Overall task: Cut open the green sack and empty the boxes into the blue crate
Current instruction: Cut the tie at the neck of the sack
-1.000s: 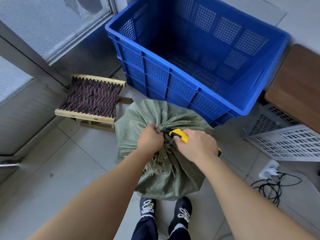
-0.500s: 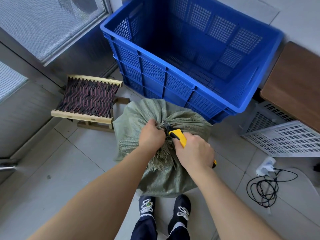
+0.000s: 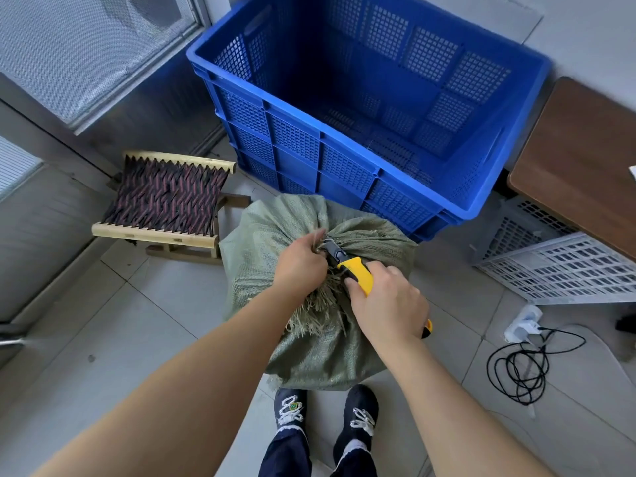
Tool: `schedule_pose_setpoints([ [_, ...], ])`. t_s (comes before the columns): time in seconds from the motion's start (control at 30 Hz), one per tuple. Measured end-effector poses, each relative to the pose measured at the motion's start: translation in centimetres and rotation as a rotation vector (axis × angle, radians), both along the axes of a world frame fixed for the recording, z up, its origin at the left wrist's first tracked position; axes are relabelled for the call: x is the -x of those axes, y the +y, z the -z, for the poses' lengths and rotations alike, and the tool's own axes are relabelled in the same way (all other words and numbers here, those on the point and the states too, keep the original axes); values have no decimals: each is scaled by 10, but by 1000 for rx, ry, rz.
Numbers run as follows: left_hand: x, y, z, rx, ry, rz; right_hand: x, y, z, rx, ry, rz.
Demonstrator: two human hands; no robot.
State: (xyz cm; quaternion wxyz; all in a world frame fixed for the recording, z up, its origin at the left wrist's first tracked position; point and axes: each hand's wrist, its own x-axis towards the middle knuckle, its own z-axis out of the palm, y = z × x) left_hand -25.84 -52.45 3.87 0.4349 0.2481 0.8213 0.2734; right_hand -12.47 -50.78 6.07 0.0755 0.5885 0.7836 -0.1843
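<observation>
A green woven sack (image 3: 272, 235) stands on the tiled floor just in front of my feet, its neck bunched and tied, with frayed ends spilling toward me. My left hand (image 3: 300, 263) grips the gathered neck. My right hand (image 3: 387, 304) holds a yellow utility knife (image 3: 354, 270) whose black tip lies against the tie, right beside my left fingers. Behind the sack stands the big blue crate (image 3: 344, 142), with nothing visible inside. The boxes are hidden in the sack.
A small folding stool (image 3: 165, 201) with a woven seat stands left of the sack. A white plastic basket (image 3: 564, 266) lies at right under a brown tabletop (image 3: 578, 160). A power strip (image 3: 523, 321) and black cable (image 3: 519, 370) lie on the floor at right.
The knife tip has pushed further into the tied neck next to my left fingers. My left hand keeps its hold on the neck. The camera view has shifted slightly.
</observation>
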Motion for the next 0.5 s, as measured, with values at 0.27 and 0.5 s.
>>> schedule_pose_setpoints([
  [0.27,-2,9,-4,69,15,30,-3,4,1,17,-28,-4],
  [0.5,-2,15,-6,130,53,85,-2,17,3,-38,-56,-97],
])
